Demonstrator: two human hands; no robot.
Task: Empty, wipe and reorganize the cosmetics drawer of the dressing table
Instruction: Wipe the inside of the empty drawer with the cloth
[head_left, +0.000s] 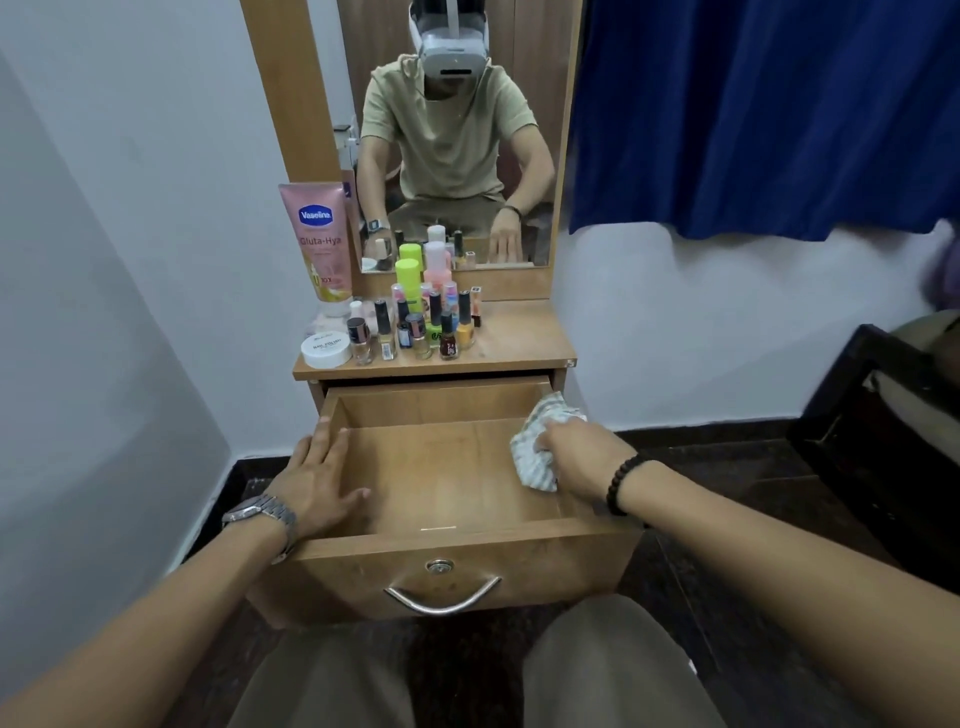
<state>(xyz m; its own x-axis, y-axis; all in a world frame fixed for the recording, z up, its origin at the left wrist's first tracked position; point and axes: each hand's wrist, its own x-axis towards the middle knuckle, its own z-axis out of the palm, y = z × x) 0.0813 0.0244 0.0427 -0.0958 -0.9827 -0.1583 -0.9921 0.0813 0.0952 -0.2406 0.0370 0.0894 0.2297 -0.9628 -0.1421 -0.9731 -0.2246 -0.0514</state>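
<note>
A: Drawer (441, 543) — pulled out under the table (519, 338), emptied, stiff wood; left hand (317, 475) flat on its left wall, fingers straight.

B: Cloth (535, 457)? Soft, light — right hand (571, 449) fingers bunch it at the right wall. Bottles (415, 327) look fragile; take them by the body.

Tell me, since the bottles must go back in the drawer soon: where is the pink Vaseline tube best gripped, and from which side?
Probably the mid-body of the Vaseline tube, approached from its left. It stands upright on its cap against the mirror frame, with small bottles crowding its right and a white jar in front, so only the left side looks free for a grip.
</note>
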